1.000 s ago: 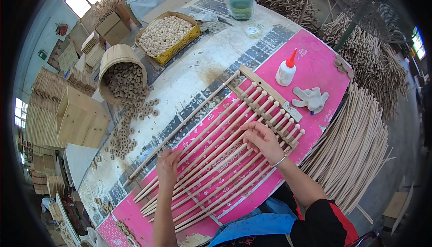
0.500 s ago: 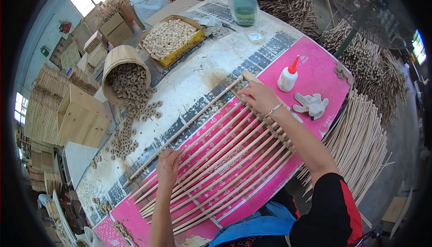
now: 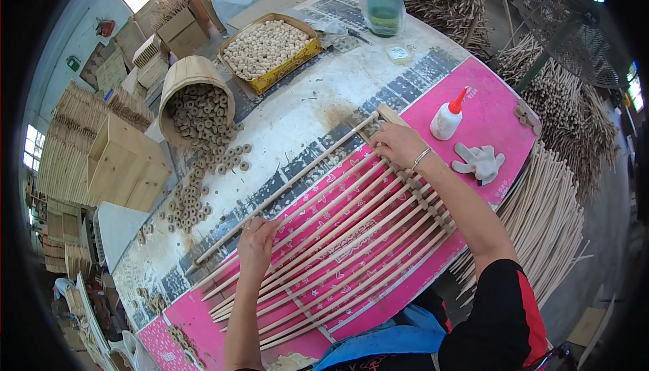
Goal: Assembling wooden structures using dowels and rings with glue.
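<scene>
Several thin wooden sticks (image 3: 324,250) lie side by side across the pink sheet. Their right ends run through a row of wooden rings (image 3: 421,200) beside a wooden bar (image 3: 392,115). My left hand (image 3: 255,242) is closed, thumb and fingers pinching one stick partway along. Bent over the right end of the sticks is my right hand (image 3: 399,145), its fingers closed at the end of a stick by the bar; the fingertips are partly hidden. A longer rod (image 3: 284,192) lies beyond both hands, its right end near the bar.
A tipped wooden bucket (image 3: 196,77) spills rings (image 3: 186,205) over the table. Behind stands a yellow box (image 3: 287,67) of wooden beads. To the right are a glue bottle (image 3: 447,121) with a red tip and a white glove (image 3: 478,161). Loose sticks (image 3: 534,215) are heaped beyond the edge.
The view has shifted slightly, so the table's things sit a little farther right. Both hands keep nearly the same places on the sticks.
</scene>
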Available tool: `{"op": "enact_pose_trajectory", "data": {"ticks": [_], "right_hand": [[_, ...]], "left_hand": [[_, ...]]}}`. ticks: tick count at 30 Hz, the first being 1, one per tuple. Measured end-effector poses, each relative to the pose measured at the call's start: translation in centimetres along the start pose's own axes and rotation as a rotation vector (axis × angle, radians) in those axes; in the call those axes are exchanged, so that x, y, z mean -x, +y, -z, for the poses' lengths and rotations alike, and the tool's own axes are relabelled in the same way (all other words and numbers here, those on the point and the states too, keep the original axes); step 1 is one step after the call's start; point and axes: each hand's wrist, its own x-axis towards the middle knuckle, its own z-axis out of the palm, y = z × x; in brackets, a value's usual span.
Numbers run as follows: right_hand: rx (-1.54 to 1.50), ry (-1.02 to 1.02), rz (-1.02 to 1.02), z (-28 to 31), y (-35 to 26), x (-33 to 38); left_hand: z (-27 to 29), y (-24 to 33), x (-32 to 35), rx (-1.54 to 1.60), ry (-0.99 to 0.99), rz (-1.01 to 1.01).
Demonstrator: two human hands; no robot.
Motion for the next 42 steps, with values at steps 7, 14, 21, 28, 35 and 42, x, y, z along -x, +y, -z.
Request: {"op": "enact_pose_trajectory", "data": {"ticks": [7, 14, 21, 28, 35, 42], "right_hand": [[-0.002, -0.001, -0.016, 0.3, 0.0, 0.0], [-0.222, 0.188, -0.038, 0.7, 0.1, 1.3], [-0.458, 0.282, 0.046, 1.1, -3.2, 3.8], [-0.554, 0.125, 0.146, -1.2, -11.4, 4.4], [-1.248, -0.150, -0.246, -7.7, -18.8, 2.6], [-1.790, -0.126, -0.476, -9.8, -21.8, 0.5]], "left_hand": [[0.4, -0.1, 0.0, -0.021, -0.049, 0.024], [0.5, -1.1, 0.8, -0.040, 0.125, 0.068], [4.4, -9.1, 6.0, -0.292, 0.105, 0.402], [4.3, -10.8, 7.4, -0.353, 0.154, 0.343], [7.8, -5.8, 8.1, -0.416, 0.253, 0.162], [12.5, 0.5, 13.7, -0.524, 0.258, 0.121]]}}
